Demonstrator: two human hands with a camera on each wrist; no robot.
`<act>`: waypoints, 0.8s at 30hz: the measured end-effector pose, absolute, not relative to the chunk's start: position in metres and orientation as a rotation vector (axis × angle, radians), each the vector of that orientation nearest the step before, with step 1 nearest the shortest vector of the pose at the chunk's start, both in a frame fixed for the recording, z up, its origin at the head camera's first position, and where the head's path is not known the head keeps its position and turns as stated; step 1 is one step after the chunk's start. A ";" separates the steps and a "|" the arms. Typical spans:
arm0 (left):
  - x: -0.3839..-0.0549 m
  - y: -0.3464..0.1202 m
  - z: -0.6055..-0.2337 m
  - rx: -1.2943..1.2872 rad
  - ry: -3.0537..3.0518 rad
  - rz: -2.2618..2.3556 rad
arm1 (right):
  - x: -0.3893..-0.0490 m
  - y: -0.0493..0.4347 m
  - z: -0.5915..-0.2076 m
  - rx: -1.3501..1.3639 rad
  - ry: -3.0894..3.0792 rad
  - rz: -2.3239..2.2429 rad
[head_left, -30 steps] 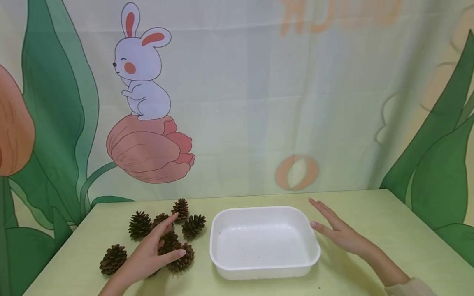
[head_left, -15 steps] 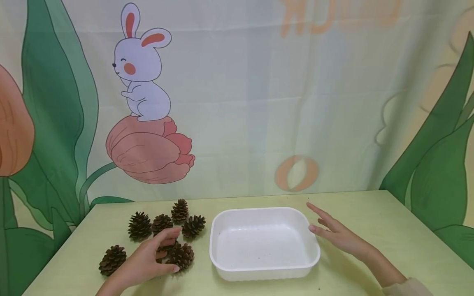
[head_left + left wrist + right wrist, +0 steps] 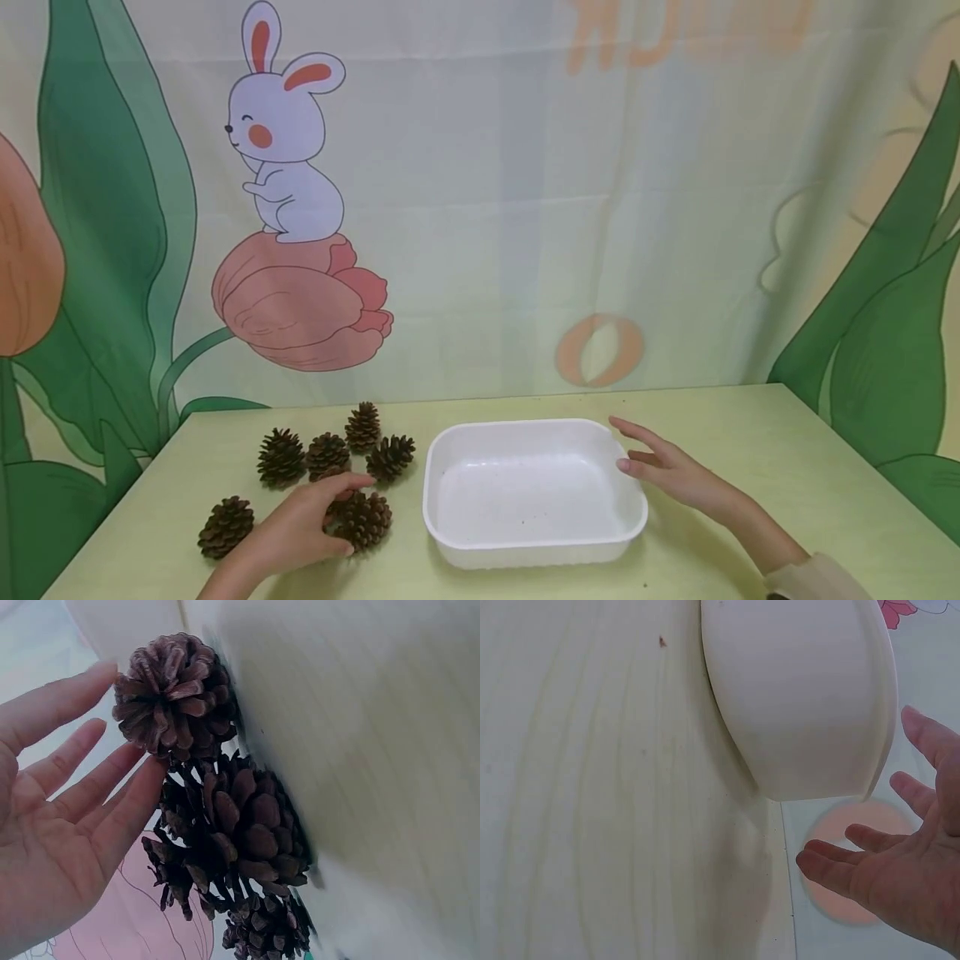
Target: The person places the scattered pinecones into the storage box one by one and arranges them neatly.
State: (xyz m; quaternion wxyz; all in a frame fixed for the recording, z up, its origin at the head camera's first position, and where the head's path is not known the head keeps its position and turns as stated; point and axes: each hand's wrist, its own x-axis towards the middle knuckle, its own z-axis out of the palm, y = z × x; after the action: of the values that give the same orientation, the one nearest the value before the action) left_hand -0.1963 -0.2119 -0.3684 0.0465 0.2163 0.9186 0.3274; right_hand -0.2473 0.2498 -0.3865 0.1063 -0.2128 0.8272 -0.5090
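Note:
My left hand (image 3: 296,529) is at the near pine cone (image 3: 365,521), its thumb on the near side and fingers on the far side. In the left wrist view the fingers are spread and fairly straight, fingertips right at the scales of this brown pine cone (image 3: 176,697). Beyond it stand more pine cones (image 3: 255,832). My right hand (image 3: 671,475) hovers by the right rim of a white plastic basin (image 3: 536,547), fingers loosely extended and holding nothing. From the right wrist, the basin's outer wall (image 3: 802,697) shows beside the relaxed fingers.
Several other pine cones lie behind the left hand, including an upright one (image 3: 363,427) at the back; another pine cone (image 3: 227,527) lies by the left wrist. A pale yellow-green table (image 3: 720,417) meets a printed curtain (image 3: 465,208) behind.
My left hand has come down and drawn back slightly, bringing thumb and fingers around the near pine cone. The right hand has shifted left, closer to the basin's rim.

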 end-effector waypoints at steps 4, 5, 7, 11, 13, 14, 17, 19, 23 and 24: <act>-0.198 -0.210 -0.369 0.670 2.818 0.910 | -0.251 0.249 -0.389 -0.668 2.378 -1.529; -0.199 -0.209 -0.370 0.665 2.818 0.901 | -0.251 0.248 -0.389 -0.671 2.378 -1.523; -0.199 -0.208 -0.370 0.663 2.823 0.888 | -0.252 0.248 -0.391 -0.672 2.379 -1.515; -0.199 -0.206 -0.370 0.654 2.820 0.861 | -0.253 0.249 -0.393 -0.666 2.388 -1.496; -0.199 -0.206 -0.370 0.661 2.823 0.836 | -0.254 0.249 -0.394 -0.668 2.390 -1.492; -0.199 -0.206 -0.371 0.663 2.821 0.827 | -0.254 0.249 -0.394 -0.669 2.393 -1.489; -0.200 -0.206 -0.372 0.675 2.824 0.801 | -0.254 0.250 -0.395 -0.676 2.402 -1.478; -0.200 -0.206 -0.373 0.685 2.832 0.787 | -0.254 0.251 -0.396 -0.680 2.400 -1.478; -0.200 -0.207 -0.375 0.712 2.864 0.746 | -0.255 0.251 -0.397 -0.688 2.379 -1.497; -0.200 -0.208 -0.375 0.721 2.872 0.731 | -0.255 0.251 -0.397 -0.689 2.375 -1.501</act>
State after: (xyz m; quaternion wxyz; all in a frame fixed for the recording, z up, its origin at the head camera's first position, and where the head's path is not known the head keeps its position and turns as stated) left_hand -0.2003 -0.2076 -0.3750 0.0458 0.2363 0.9406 0.2395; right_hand -0.2552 0.2508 -0.3972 0.1239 -0.2362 0.8147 -0.5150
